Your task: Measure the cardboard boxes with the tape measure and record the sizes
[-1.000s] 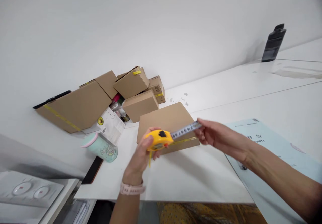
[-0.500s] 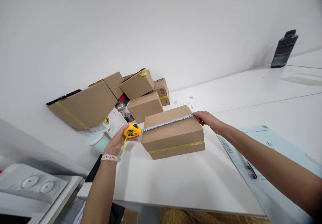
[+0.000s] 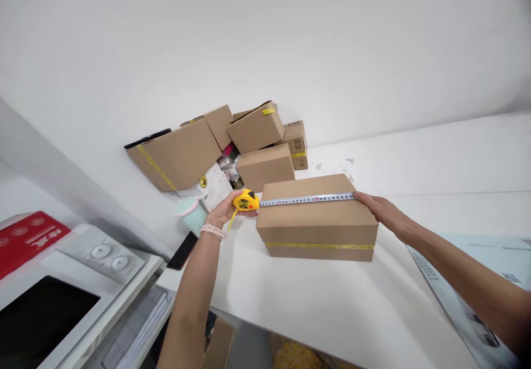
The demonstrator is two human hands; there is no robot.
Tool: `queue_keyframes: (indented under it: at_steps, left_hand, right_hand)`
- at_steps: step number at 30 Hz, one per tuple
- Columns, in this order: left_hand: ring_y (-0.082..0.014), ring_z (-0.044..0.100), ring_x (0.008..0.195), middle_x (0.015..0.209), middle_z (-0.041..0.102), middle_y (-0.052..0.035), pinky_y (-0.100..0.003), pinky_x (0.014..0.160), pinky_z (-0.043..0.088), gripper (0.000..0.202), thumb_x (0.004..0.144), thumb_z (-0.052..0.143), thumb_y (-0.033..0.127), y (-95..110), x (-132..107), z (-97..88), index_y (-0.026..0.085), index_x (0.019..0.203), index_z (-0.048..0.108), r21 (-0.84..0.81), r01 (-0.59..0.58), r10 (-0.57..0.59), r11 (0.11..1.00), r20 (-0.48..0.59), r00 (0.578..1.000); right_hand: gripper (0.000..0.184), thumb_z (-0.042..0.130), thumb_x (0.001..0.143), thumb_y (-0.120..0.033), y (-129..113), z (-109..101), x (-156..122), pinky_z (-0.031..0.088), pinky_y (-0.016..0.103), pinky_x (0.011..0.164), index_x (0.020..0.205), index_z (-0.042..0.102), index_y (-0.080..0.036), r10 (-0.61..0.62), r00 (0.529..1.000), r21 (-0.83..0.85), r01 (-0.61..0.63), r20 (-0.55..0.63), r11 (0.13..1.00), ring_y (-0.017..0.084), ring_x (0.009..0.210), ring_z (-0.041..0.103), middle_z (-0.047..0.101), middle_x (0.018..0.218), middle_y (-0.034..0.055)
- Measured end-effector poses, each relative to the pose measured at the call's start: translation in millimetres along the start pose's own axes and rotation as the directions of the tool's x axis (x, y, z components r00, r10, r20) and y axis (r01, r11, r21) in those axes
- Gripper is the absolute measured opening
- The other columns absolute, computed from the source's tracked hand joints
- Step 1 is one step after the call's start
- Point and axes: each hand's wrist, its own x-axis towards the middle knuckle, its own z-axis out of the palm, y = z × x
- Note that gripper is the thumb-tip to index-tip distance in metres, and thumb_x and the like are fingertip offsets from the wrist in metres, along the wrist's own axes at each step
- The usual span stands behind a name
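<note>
A long brown cardboard box (image 3: 315, 233) with yellow tape around its side lies on the white table (image 3: 315, 297). My left hand (image 3: 219, 211), with a pink band at the wrist, is closed around a yellow tape measure (image 3: 248, 198) beside the box's left end. Its metal blade (image 3: 307, 200) stretches lengthwise across the box's top, numbers facing up. At the right end of the top, the fingers of my right hand (image 3: 384, 211) hold the blade's tip at the box edge. That fingertip grip is partly hidden.
Several cardboard boxes (image 3: 265, 167) are piled against the wall, with a mint-green container (image 3: 193, 217) in front of them. A microwave (image 3: 50, 313) stands at lower left, a red box (image 3: 31, 242) on top. A light blue sheet (image 3: 464, 247) lies at right.
The view has swung left, so everything sits further right and more of the microwave shows. The blade still spans the box top; my right fingers now lie straighter at the box's edge.
</note>
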Motion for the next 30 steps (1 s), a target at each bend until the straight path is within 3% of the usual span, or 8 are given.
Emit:
queue_keyframes:
  at_steps: [5,9,13,16,20,23,26,30]
  left_hand:
    - [-0.0248,0.065,0.106,0.127,0.062,-0.0101,-0.045,0.089,0.057,0.037,0.097,0.063,0.037,-1,2,4.1,0.017,0.127,0.059,0.052,0.001,-0.003,0.999,0.045,0.999]
    - [-0.0240,0.065,0.105,0.125,0.062,-0.0098,-0.045,0.088,0.057,0.036,0.097,0.062,0.038,3,-8,13.5,0.017,0.126,0.060,0.095,-0.095,0.088,0.991,0.079,0.993]
    - [-0.0261,0.067,0.098,0.115,0.068,-0.0120,-0.039,0.085,0.057,0.049,0.083,0.073,0.042,21,-41,30.7,0.012,0.122,0.066,0.125,-0.247,0.225,0.961,0.169,0.959]
    - [-0.0234,0.069,0.081,0.109,0.071,-0.0127,-0.035,0.076,0.058,0.064,0.072,0.079,0.038,27,-79,51.0,0.012,0.129,0.066,0.158,-0.280,0.233,0.947,0.262,0.936]
    - [-0.0189,0.068,0.063,0.122,0.065,-0.0149,-0.033,0.057,0.057,0.077,0.071,0.079,0.034,-19,-126,95.7,0.024,0.143,0.055,0.134,-0.156,0.083,0.979,0.437,0.896]
    - [-0.0228,0.070,0.068,0.112,0.067,-0.0113,-0.037,0.056,0.060,0.098,0.061,0.086,0.036,-82,-144,143.9,0.032,0.149,0.043,-0.193,0.044,0.067,0.980,0.534,0.843]
    - [-0.0214,0.070,0.057,0.104,0.065,-0.0110,-0.036,0.055,0.057,0.068,0.070,0.075,0.054,-126,-148,196.4,0.022,0.128,0.061,-0.460,0.022,0.168,0.888,0.368,0.914]
    - [-0.0224,0.071,0.061,0.114,0.062,-0.0136,-0.039,0.063,0.058,0.056,0.069,0.071,0.063,-124,-141,246.9,0.019,0.104,0.067,-0.539,-0.018,0.145,0.842,0.195,0.970]
  right_hand:
    - [0.051,0.053,0.082,-0.073,-2,0,-2,0.045,0.036,0.062,0.080,0.064,-0.022,-0.049,0.999,-0.002,0.049,0.008,0.999,0.027,0.074,0.060,0.065,0.073,0.0065]
    - [0.045,0.056,0.084,-0.066,-12,0,-2,0.039,0.035,0.057,0.069,0.057,-0.023,-0.067,0.997,-0.061,0.065,-0.034,0.996,0.021,0.065,0.051,0.059,0.068,0.0047]
    - [0.042,0.058,0.084,-0.058,-23,-10,0,0.037,0.034,0.058,0.061,0.054,-0.023,-0.087,0.992,-0.123,0.076,-0.087,0.990,0.019,0.064,0.044,0.055,0.069,0.0044]
    - [0.038,0.059,0.085,-0.054,-35,-23,2,0.041,0.036,0.064,0.062,0.057,-0.024,-0.174,0.968,-0.005,0.176,-0.182,0.984,0.020,0.069,0.047,0.059,0.075,0.0061]
    - [0.030,0.062,0.083,-0.050,-62,-24,10,0.046,0.038,0.076,0.069,0.063,-0.023,-0.229,0.950,0.059,0.246,-0.214,0.967,0.023,0.084,0.056,0.065,0.088,0.0077]
    - [0.031,0.059,0.084,-0.051,-82,-9,26,0.046,0.037,0.078,0.073,0.061,-0.022,-0.231,0.963,-0.054,0.225,-0.139,0.973,0.024,0.088,0.058,0.068,0.093,0.0080]
    - [0.034,0.052,0.088,-0.054,-92,10,50,0.046,0.036,0.073,0.078,0.059,-0.022,-0.218,0.975,-0.285,0.197,-0.044,0.938,0.025,0.084,0.060,0.069,0.093,0.0089]
    - [0.029,0.057,0.087,-0.049,-95,30,84,0.046,0.037,0.080,0.085,0.064,-0.021,-0.223,0.974,-0.436,0.210,0.021,0.875,0.029,0.093,0.063,0.072,0.102,0.0131]
